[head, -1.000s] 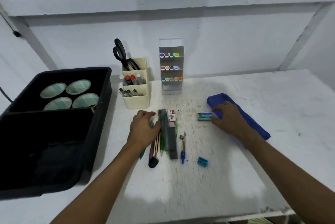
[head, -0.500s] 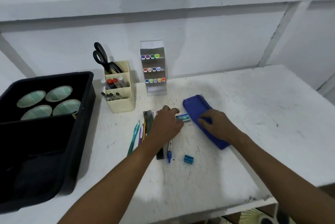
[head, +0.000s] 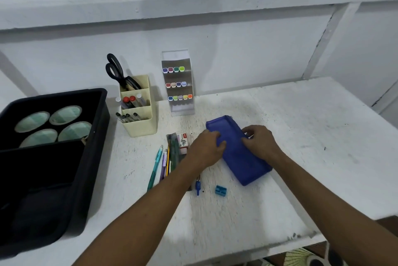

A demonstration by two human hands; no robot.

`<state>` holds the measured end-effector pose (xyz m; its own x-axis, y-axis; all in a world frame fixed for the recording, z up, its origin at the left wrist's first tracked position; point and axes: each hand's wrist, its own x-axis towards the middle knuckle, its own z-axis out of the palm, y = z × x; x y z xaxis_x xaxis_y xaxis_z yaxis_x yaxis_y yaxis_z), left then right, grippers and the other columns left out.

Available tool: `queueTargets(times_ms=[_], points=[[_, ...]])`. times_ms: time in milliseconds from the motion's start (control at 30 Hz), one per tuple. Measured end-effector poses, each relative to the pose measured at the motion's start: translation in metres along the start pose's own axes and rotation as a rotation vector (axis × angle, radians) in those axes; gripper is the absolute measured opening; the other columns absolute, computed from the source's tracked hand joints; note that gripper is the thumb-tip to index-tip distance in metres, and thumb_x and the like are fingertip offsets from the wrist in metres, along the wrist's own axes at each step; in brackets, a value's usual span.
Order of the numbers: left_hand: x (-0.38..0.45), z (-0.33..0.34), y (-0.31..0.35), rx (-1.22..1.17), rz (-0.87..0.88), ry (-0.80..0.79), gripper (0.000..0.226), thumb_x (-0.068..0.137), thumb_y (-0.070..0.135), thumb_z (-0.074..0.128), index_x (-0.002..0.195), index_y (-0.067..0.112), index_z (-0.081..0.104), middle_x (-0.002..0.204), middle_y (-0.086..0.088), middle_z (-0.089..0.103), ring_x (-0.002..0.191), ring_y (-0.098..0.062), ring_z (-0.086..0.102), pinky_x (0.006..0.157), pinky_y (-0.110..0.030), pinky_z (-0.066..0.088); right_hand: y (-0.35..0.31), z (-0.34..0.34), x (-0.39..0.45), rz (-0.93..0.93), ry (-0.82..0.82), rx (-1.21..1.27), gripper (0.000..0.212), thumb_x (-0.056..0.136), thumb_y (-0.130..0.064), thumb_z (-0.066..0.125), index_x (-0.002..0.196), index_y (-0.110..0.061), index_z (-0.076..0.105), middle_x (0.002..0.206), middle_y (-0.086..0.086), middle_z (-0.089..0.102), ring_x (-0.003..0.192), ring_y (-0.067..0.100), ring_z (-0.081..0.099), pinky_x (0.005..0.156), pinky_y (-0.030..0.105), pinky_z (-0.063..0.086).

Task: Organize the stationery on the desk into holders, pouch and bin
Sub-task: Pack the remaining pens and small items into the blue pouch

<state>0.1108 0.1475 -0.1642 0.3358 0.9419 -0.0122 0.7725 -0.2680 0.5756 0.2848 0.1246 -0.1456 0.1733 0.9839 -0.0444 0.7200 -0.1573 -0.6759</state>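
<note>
— That black bin (head: 86, 158) hogs the counter's (head: 301, 136) left edge; could an elbow knock it?

— Unlikely. I'd watch the blue pouch (head: 241, 158), mid-counter, lying askew. The left hand (head: 206, 149) grips its left side, the right hand (head: 260, 142) pinches its right edge.

— And if it slides?

— It might sweep the blue sharpener (head: 220, 191), just in front, toward the front edge.
</note>
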Motion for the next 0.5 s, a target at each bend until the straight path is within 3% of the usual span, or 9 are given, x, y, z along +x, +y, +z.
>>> queueTargets(times_ms=[133,267,333,500], points=[[0.000,-0.007,0.007,-0.245,-0.098,0.007,0.043,0.098,0.042,0.045,0.122,0.011,0.062,0.105,-0.007,0.067,0.098,-0.024,0.063,0.074,-0.027,0.044,-0.021,-0.005,-0.007,0.018,-0.158,0.295,0.019,0.090,-0.014,0.056,0.104,-0.015,0.068,0.104,-0.008,0.064,0.088,0.003,0.057,0.071,0.017,0.044],[0.004,-0.019,0.012,-0.567,-0.273,-0.012,0.042,0.096,0.051,0.045,0.106,0.016,0.066,0.092,-0.007,0.066,0.086,-0.028,0.065,0.075,-0.043,0.058,-0.027,-0.010,-0.008,0.004,-0.336,0.396,0.036,0.094,-0.007,0.042,0.109,-0.025,0.069,0.113,-0.007,0.064,0.099,0.008,0.062,0.081,0.023,0.053],[0.003,-0.026,0.016,-0.677,-0.344,-0.060,0.040,0.095,0.051,0.049,0.105,0.015,0.064,0.092,-0.008,0.066,0.085,-0.029,0.067,0.075,-0.043,0.060,-0.027,-0.008,-0.010,-0.021,-0.408,0.456,0.034,0.094,-0.007,0.048,0.113,-0.028,0.067,0.111,-0.006,0.066,0.095,0.011,0.066,0.074,0.021,0.056],[0.001,-0.035,0.017,-0.736,-0.283,-0.056,0.025,0.096,0.025,0.055,0.109,0.007,0.067,0.090,-0.011,0.069,0.078,-0.027,0.071,0.072,-0.043,0.061,-0.026,0.001,-0.011,-0.123,-0.265,0.476,0.030,0.086,-0.006,0.064,0.106,-0.028,0.065,0.111,0.001,0.068,0.088,0.019,0.069,0.070,0.028,0.059]])
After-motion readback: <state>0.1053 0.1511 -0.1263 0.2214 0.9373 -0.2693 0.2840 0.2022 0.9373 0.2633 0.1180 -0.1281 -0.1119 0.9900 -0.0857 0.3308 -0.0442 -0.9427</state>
